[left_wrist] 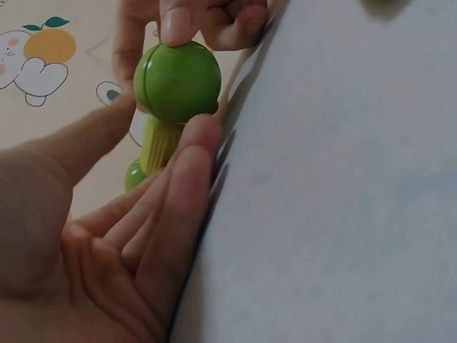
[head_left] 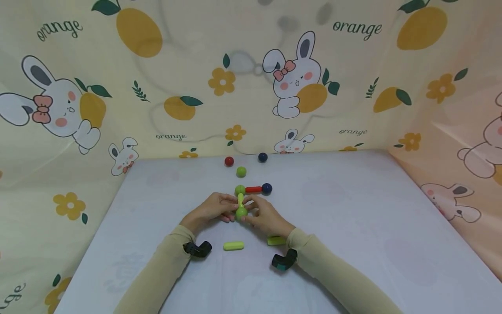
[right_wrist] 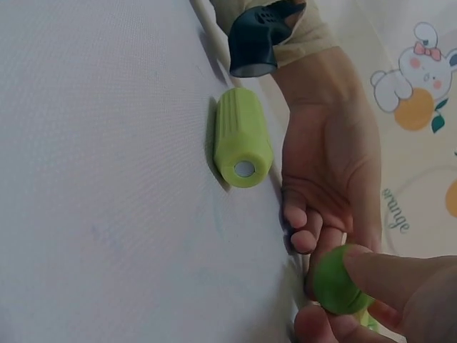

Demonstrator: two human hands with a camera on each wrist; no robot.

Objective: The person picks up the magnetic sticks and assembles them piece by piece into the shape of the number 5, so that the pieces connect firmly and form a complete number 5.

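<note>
Left hand [head_left: 213,208] and right hand [head_left: 268,218] together pinch a green ball [head_left: 241,213] amid the bench [head_left: 353,218].
From it a lime rod [head_left: 241,199] runs toward twelve o'clock, meeting a second green ball [head_left: 240,189]; there a red rod [head_left: 253,189] points to three, reaching a navy ball [head_left: 267,188].

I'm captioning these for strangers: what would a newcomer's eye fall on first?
Likely the left hand and right hand, meeting around a green ball at the near end of a light-green rod. Just beyond, a second green ball joins a red rod that runs right to a dark blue ball. Behind the white table, the cream backdrop stands out for its printed rabbits and yellow fruit.
</note>
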